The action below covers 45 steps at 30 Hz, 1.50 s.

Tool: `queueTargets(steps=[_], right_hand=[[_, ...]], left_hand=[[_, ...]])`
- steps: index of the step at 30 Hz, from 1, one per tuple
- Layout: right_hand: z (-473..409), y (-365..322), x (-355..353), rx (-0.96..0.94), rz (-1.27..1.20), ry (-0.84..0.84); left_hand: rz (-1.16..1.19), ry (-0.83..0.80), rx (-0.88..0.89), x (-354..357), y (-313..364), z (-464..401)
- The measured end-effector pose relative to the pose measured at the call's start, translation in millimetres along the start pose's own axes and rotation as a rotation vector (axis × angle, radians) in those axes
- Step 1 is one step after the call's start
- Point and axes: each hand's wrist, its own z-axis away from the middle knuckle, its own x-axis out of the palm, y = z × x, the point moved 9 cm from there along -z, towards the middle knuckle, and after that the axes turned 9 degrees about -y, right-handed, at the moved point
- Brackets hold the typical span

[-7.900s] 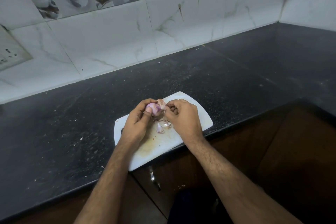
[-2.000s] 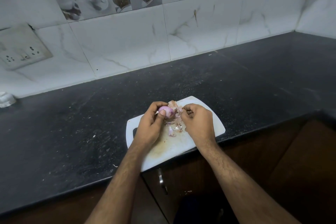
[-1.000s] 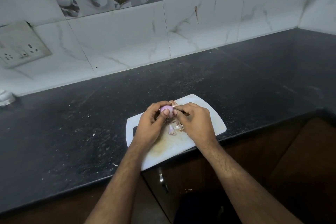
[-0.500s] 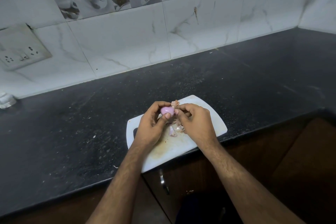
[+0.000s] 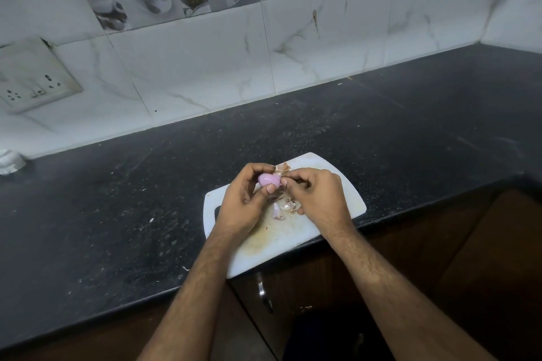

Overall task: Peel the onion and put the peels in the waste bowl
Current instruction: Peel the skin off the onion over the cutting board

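Pink onion (image 5: pixel 267 179) stays gripped; hands (image 5: pixel 315 196) remain together.

hands (image 5: pixel 281 199) peeling onion (image 5: pixel 267 179), cutting board (image 5: pixel 349 199)

No readable text, labels or numbers anywhere.

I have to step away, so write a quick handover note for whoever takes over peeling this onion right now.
Left hand: grips the small onion above the cutting board.
Right hand: pinches a strip of skin at the onion's top.
Done: the side of the onion that shows is bare and pink; loose peels lie on the board under the hands.
Left: pull off the last skin, then move all peels to the waste bowl, which is not in view.
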Motion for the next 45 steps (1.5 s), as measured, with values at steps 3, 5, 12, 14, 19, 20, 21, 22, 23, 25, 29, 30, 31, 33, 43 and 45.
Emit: queueTargets(steps=[3,5,12,14,19,20,21,22,23,25,29,30,31,33,43,45], right_hand=[[-1,2,0,0.015,-0.005,-0.007],[-1,4,1,0.032,-0.008,-0.014],[-1,3,6,0.042,0.096,-0.008],[-1,2,7,0.048,0.115,-0.008],[0,1,7,0.069,0.145,0.001],[0,2,6,0.074,0.151,0.007],[-1,4,5,0.085,0.158,0.015],[-2,5,4,0.099,0.165,0.028],[-3,8,2,0.116,0.169,0.048],[-5,11,-1,0.131,0.169,0.067],[-7,8,6,0.069,0.207,0.007],[-7,6,7,0.046,0.208,0.007],[-6,4,7,0.024,0.201,0.01],[-4,-3,6,-0.024,0.179,0.018],[1,-5,3,-0.037,0.053,0.0],[2,-5,4,-0.023,0.03,-0.02]], left_hand=[[-0.009,0.001,-0.003,-1,-3,-1],[-0.014,-0.004,-0.004,0,-3,-1],[-0.06,-0.029,0.012,3,-1,-2],[-0.064,-0.027,0.01,3,0,-1],[-0.082,-0.024,0.019,4,2,0],[-0.091,-0.029,0.023,5,2,0],[-0.095,-0.033,0.026,5,2,0],[-0.084,-0.032,0.029,4,2,0],[-0.062,-0.016,0.032,2,1,0],[-0.041,0.028,0.038,-2,1,1],[-0.12,0.053,0.011,-3,-4,0],[-0.13,0.056,0.005,-4,-5,0],[-0.143,0.053,0.007,-4,-5,0],[-0.17,0.039,0.021,-2,-4,-1],[-0.183,-0.036,0.025,6,2,-1],[-0.195,-0.039,0.041,8,6,0]])
